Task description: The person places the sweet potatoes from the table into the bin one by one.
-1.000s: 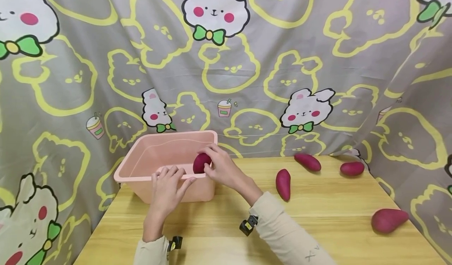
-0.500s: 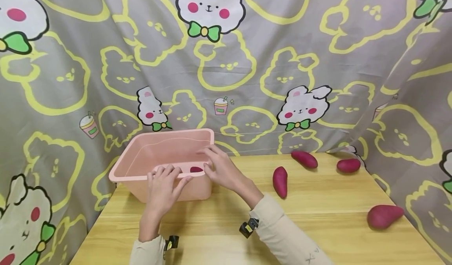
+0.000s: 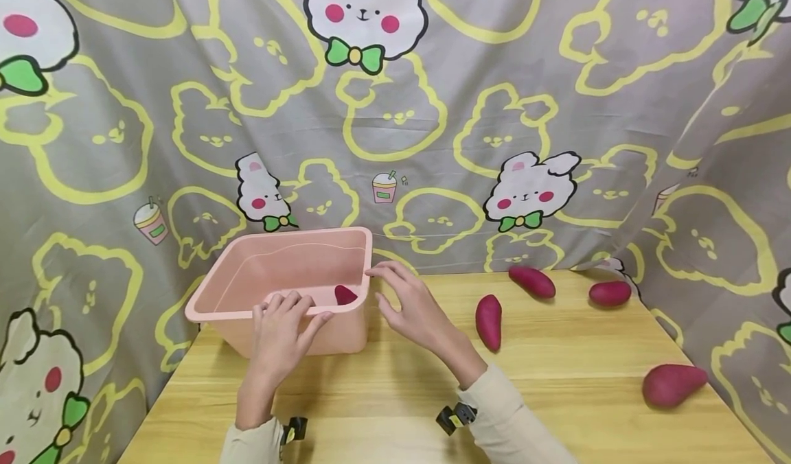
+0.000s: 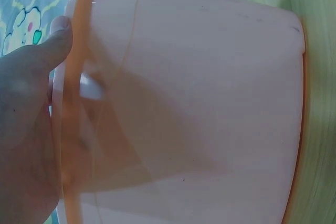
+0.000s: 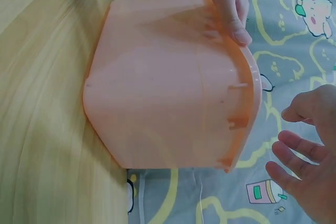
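Observation:
A pink plastic bin (image 3: 343, 335) stands on the wooden table at the left in the head view. My left hand (image 3: 281, 333) grips its front rim, fingers over the edge and thumb along it. In the left wrist view the thumb (image 4: 59, 40) lies against the rim. Inside the bin, near the right end, lies a purple sweet potato (image 3: 345, 295), its lower part hidden by the front wall. Just right of the bin, my right hand (image 3: 417, 306) hovers with fingers spread and holds nothing; the right wrist view shows that hand (image 5: 310, 150) apart from the rim.
On the table's right half lie several more sweet potatoes: one nearest the bin (image 3: 489, 322), two toward the back (image 3: 533, 282) and one near the right edge (image 3: 673, 384). A patterned grey curtain (image 3: 432, 134) closes off the back and sides.
My right hand has let go of the sweet potato, which dropped inside the bin, and has drawn out over the right rim. The left hand keeps its place on the front rim.

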Tool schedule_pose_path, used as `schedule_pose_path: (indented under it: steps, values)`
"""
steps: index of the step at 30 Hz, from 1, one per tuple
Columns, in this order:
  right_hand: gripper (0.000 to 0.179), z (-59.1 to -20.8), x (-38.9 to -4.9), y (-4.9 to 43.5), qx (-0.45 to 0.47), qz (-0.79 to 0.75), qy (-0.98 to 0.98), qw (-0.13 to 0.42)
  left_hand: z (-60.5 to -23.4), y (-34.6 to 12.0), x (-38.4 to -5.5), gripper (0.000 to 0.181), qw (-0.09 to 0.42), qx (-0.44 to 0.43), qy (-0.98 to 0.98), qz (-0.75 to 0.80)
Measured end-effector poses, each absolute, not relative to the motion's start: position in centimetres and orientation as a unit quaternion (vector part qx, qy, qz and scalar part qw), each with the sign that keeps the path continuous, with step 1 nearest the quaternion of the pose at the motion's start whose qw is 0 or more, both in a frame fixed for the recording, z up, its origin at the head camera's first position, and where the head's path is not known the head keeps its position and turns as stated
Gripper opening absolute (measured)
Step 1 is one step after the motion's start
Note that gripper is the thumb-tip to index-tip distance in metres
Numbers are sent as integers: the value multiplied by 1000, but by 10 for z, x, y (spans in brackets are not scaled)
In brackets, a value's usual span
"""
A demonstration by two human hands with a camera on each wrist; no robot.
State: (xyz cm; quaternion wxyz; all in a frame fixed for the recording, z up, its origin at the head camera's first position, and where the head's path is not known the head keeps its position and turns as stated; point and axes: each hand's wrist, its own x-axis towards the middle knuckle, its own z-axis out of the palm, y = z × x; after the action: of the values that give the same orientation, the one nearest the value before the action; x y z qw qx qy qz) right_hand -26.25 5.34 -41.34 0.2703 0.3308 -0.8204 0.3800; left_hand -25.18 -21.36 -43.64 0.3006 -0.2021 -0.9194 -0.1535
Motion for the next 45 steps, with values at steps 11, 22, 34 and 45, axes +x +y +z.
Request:
schedule_pose_path:
  steps: [11,22,34,45]
  values:
    - [42,-431,-248,78,286,380,-834,279,-435,-211,-253,32,300,-206,-919,-153]
    - [45,-444,-249,96,261,390,-827,308,-433,-217,-253,31,303,-205,-919,-149]
    - [44,-453,-248,119,212,387,-841,313,-434,-216,-248,33,290,-203,-924,-147]
    - [46,-473,-259,142,132,364,-869,308,-434,-214,-251,31,290,-202,-924,-146]
